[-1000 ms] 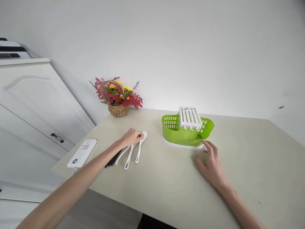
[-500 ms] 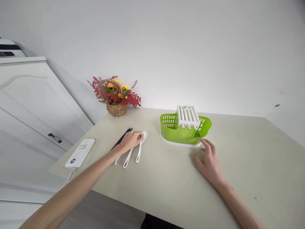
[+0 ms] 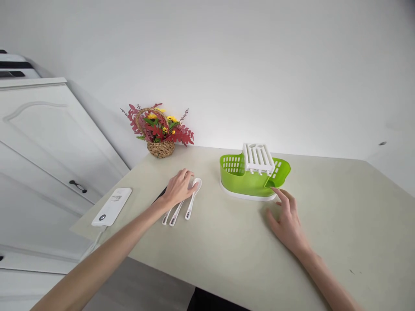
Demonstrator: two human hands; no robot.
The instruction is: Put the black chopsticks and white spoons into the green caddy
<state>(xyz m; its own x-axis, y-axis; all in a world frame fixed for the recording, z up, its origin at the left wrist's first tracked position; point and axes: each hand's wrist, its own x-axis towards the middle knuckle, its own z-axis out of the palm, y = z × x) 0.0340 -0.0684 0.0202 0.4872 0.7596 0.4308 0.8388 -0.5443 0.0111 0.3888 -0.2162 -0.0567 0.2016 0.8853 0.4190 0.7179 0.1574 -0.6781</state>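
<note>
My left hand (image 3: 178, 188) lies over a group of white spoons, fingers stretched forward and thumb apart. Its thumb is at the bowl of the rightmost white spoon (image 3: 193, 196); whether they touch I cannot tell. Handles of two more white spoons (image 3: 176, 214) stick out below the hand, their bowls hidden. Black chopsticks (image 3: 159, 195) show partly at its left. My right hand (image 3: 285, 216) is open, with its index fingertip at the low front edge of a green caddy (image 3: 240, 183). The caddy has a white base and a slotted white rack (image 3: 258, 157) on top.
A wicker basket of artificial flowers (image 3: 161, 149) stands against the wall at the back left. A white power bank (image 3: 112, 207) with a cable lies near the table's left edge. Beyond that edge is a white cabinet (image 3: 42, 172).
My left hand has shifted slightly forward, its fingers straighter, now covering the chopsticks' far ends. More of the leftmost spoon's handle shows. My right hand stays at the caddy. The view has shifted slightly.
</note>
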